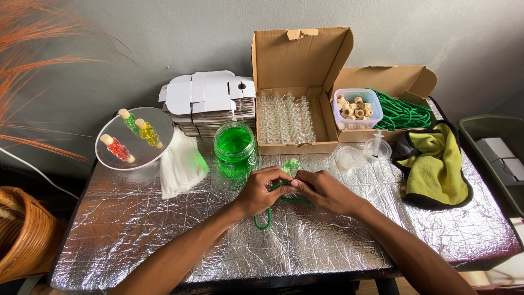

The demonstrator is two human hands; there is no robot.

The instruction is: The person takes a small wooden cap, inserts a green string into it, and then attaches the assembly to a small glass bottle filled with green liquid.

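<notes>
My left hand [261,191] and my right hand [323,191] meet at the middle of the foil-covered table [164,235]. Together they pinch a small glass bottle [292,165] filled with green liquid. A green cord [266,221] runs from the bottle, under my hands, and loops down below my left hand. The bottle's neck is hidden by my fingers.
A jar of green liquid [234,142], a white cloth [180,164] and a round mirror tray [134,139] with three coloured bottles lie left. Behind stand flat white boxes [210,101], a carton of empty glass bottles [286,117], a tub of corks [357,109], green cords [406,114]. Yellow towel [436,164] right.
</notes>
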